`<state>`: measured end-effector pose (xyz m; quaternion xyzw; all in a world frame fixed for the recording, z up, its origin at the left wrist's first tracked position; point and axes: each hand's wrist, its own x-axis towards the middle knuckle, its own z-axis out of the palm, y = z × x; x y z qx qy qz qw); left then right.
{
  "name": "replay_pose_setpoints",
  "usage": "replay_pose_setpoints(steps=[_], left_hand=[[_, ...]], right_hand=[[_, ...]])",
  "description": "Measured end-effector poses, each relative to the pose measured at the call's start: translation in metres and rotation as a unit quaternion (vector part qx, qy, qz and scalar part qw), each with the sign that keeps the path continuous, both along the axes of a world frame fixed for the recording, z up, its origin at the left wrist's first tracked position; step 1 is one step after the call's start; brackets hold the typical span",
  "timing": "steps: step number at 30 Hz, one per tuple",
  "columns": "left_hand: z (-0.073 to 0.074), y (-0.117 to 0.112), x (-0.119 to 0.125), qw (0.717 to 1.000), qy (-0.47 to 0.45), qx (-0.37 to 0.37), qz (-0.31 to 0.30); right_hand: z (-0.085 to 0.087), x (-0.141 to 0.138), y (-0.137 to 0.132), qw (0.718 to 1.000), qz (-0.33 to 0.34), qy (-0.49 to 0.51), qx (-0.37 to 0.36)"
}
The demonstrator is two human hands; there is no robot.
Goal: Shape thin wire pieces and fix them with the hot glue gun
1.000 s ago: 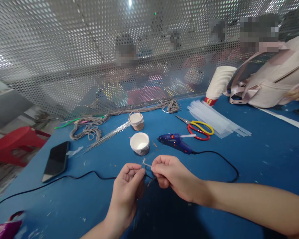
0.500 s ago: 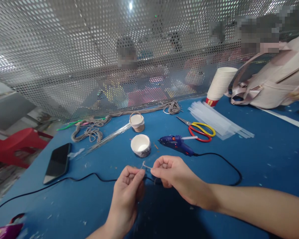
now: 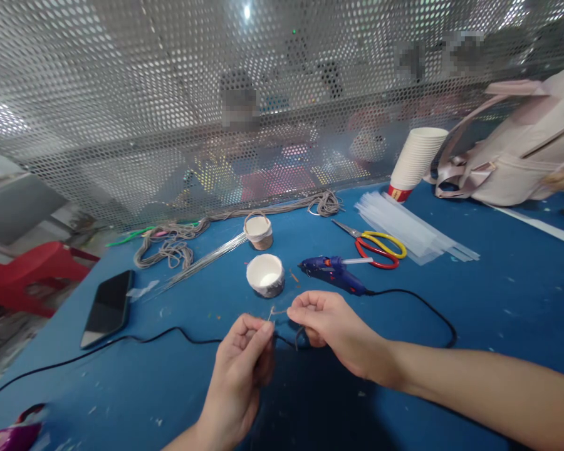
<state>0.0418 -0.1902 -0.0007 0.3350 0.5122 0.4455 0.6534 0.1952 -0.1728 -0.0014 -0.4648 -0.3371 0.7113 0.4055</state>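
Both my hands are over the blue table [image 3: 498, 288], close together. My left hand [image 3: 244, 360] pinches one end of a short thin piece of grey cord [image 3: 277, 311] between thumb and fingers. My right hand [image 3: 326, 326] pinches the other end, fingers curled. The cord is tiny and partly hidden by my fingertips. Just beyond my hands stand a small white cup wrapped in cord [image 3: 265, 274] and a blue glue gun [image 3: 331, 272].
A second small cup [image 3: 258, 230], loose grey cord [image 3: 169, 247], thin wires [image 3: 202, 258], yellow-red scissors [image 3: 380, 245], clear glue sticks [image 3: 413, 233], stacked paper cups [image 3: 416, 160], a phone [image 3: 107, 307], a pink bag [image 3: 521, 150]. Perforated metal screen [image 3: 122, 94] behind; people sit beyond it.
My hands have shifted slightly, the right one turning and coming a little closer to the left. The cord stays pinched between them.
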Motion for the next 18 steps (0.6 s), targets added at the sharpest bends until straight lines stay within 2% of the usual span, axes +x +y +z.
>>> replay_pose_setpoints(steps=[10, 18], left_hand=[[0.002, -0.001, -0.002, 0.999, 0.004, -0.012, -0.03], [0.004, 0.002, -0.005, 0.998, -0.013, -0.041, -0.053]], right_hand=[[-0.007, -0.002, 0.008, 1.0, -0.009, -0.014, 0.018], [-0.004, 0.0, 0.019, 0.997, 0.057, -0.051, 0.029]])
